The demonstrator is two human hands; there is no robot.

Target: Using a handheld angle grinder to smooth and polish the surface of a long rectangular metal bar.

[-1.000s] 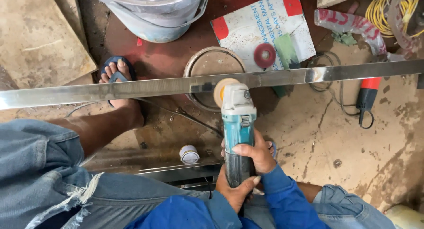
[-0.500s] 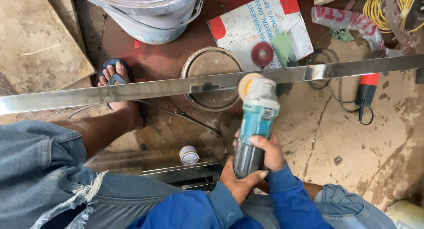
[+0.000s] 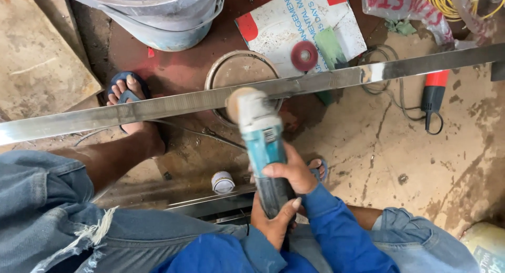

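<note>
Grinder (image 3: 261, 141) in both hands, disc end on steel bar (image 3: 158, 105).

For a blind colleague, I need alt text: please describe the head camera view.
Both hands, right hand and left hand, grip a teal handheld angle grinder, its round pad against a long shiny flat metal bar crossing the view. Underneath lie a dirty concrete floor, a round tin lid and a sandalled foot.
</note>
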